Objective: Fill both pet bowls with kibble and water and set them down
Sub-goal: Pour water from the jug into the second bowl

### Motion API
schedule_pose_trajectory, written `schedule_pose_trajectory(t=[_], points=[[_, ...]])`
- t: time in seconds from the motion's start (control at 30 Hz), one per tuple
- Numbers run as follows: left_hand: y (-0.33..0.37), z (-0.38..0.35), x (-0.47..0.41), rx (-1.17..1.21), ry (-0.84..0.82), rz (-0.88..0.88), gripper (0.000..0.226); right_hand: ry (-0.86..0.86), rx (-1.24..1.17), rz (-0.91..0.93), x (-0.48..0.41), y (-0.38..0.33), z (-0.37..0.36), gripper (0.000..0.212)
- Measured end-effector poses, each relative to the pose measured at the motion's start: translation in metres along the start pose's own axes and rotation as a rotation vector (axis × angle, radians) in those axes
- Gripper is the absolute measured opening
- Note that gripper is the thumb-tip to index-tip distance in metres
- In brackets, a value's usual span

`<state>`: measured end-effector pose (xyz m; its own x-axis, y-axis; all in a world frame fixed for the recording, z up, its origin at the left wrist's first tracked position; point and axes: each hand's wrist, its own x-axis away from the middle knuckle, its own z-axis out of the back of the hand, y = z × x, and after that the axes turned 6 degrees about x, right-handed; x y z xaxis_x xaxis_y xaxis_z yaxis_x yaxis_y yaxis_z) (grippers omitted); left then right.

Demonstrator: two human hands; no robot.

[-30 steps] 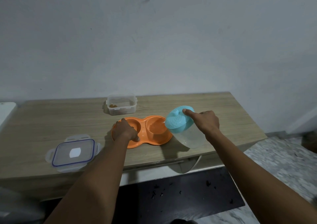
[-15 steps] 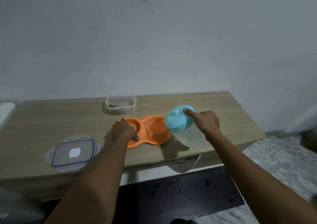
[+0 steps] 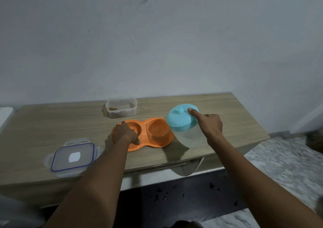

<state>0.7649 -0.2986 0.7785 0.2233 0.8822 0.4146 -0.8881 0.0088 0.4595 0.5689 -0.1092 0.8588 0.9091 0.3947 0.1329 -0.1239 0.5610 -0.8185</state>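
bare tabletop [image 3: 52, 123] left of double bowl [image 3: 157, 142], lid [image 3: 73, 158] at front left, tub [image 3: 121, 109] behind, tilted jug [image 3: 188, 137] on right

The bowl [image 3: 157, 128] is set midway on the surface [image 3: 227, 109], with the tub [image 3: 121, 107] just behind it and the lid [image 3: 73, 158] well to its left. The jug [image 3: 188, 137] is held tilted just right of the bowl, whose left basin is covered by the left hand [image 3: 126, 133].
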Motion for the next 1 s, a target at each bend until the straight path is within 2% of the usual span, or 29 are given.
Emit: schedule_pose_trajectory(t=[0.17, 0.43, 0.73, 1.0], points=[[0.001, 0.001, 0.002, 0.003, 0.0, 0.001, 0.115, -0.035, -0.152, -0.018, -0.003, 0.01, 0.005, 0.076], [0.006, 0.003, -0.002, 0.016, -0.02, 0.02, 0.12, -0.093, -0.363, 0.024, -0.022, -0.003, -0.001, 0.05], [0.009, 0.001, -0.004, -0.003, -0.015, 0.022, 0.131, -0.153, -0.504, -0.024, -0.064, -0.04, -0.036, 0.064], [0.008, -0.002, -0.009, 0.03, 0.022, 0.08, 0.134, -0.221, -0.509, -0.035, -0.103, -0.052, -0.086, 0.055]])
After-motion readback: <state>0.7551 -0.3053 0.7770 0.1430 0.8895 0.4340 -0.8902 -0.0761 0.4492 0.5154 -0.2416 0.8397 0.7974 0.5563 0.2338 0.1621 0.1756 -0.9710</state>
